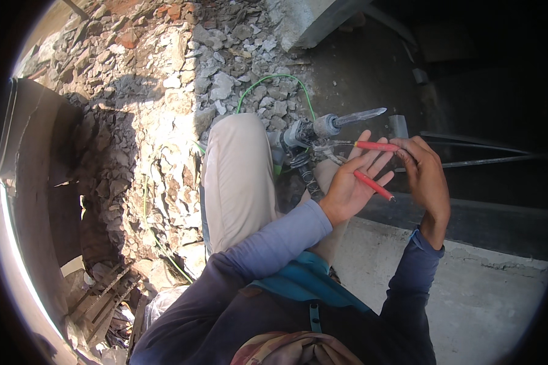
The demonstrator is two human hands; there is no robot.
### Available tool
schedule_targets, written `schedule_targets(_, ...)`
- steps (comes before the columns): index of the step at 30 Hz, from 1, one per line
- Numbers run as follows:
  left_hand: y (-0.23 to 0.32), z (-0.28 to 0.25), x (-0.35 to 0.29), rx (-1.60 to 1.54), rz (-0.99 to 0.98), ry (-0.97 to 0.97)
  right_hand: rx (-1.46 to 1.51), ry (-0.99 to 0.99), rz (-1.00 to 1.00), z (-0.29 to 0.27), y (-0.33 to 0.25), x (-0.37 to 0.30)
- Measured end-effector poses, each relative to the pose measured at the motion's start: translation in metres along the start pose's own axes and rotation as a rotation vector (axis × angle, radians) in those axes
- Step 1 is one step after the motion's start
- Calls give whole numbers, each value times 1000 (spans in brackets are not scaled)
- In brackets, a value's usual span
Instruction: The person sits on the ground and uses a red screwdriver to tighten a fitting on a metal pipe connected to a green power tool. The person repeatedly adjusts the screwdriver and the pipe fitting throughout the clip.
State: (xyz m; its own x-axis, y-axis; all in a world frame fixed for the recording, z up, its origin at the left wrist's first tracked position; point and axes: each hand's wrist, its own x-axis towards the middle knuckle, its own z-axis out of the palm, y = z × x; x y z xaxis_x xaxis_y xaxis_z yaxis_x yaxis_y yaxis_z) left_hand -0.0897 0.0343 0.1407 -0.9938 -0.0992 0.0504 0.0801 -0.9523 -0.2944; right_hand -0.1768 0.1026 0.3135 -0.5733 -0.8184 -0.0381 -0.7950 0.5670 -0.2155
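Your left hand [352, 182] lies open, palm up, fingers spread, with the red-handled pliers [374, 185] resting across it; one smooth red grip crosses the fingers. Your right hand [425, 173] is closed, pinching the other red grip near its tip. Just beyond, a dusty grey rotary hammer [307, 135] with a pointed metal chisel lies across your knee. A thin green cable [274, 79] loops over jagged grey rubble [164, 91]. The concrete ledge [469, 292] below your hands is flat and rough, its edge close by.
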Motion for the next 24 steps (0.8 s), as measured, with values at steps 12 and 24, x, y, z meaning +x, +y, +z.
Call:
schedule_targets(12,-13,-16,24,-47,89,5,-231,-125,-29,-11,-7,1)
schedule_targets(24,-20,-10,27,-83,124,58,-1019,-247,-170,25,-38,-3)
